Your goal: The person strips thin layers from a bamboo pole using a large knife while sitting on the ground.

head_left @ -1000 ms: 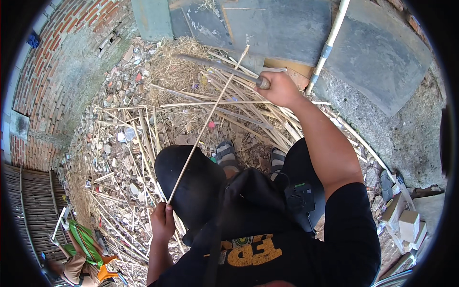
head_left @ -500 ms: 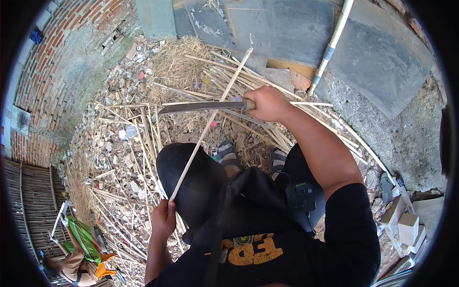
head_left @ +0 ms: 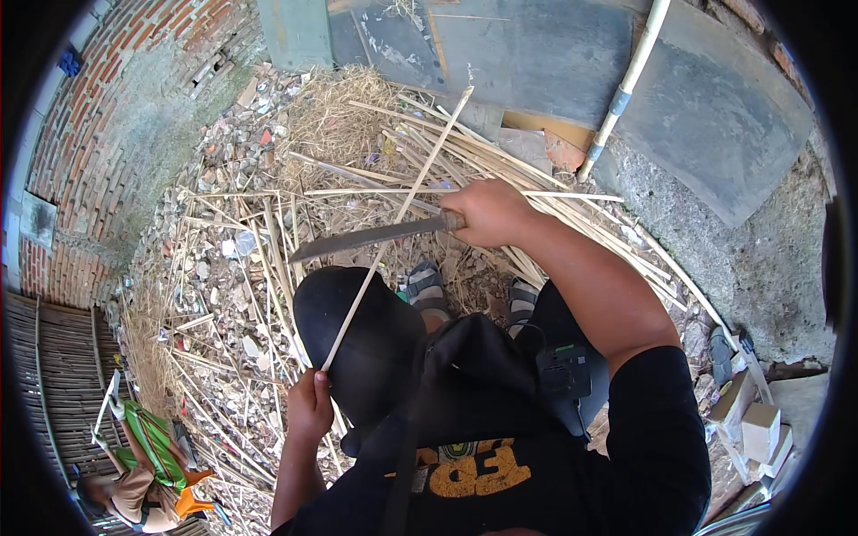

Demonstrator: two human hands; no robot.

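My left hand (head_left: 309, 404) is closed around the near end of a long pale strip, which looks like split bamboo (head_left: 413, 192). The strip slants up and away to the right, passing over my dark-clad left knee. In my right hand (head_left: 490, 214) is the handle of a machete (head_left: 366, 238). Its long dark blade points left and crosses the strip about midway along; whether the edge touches it I cannot tell. My sandalled feet rest on the ground below the blade.
Many loose bamboo strips (head_left: 500, 161) lie beyond my right hand, near dry straw (head_left: 340, 112). Rubble covers the ground. A pole (head_left: 626, 89) leans against grey panels (head_left: 536, 54). Brick wall (head_left: 98, 161) stands at left; another person (head_left: 147, 491) sits at lower left. Pale blocks (head_left: 761, 431) lie right.
My right hand has drawn the machete nearer to me along the strip, and the blade now tilts down toward its tip. My left hand still holds the strip in almost the same place.
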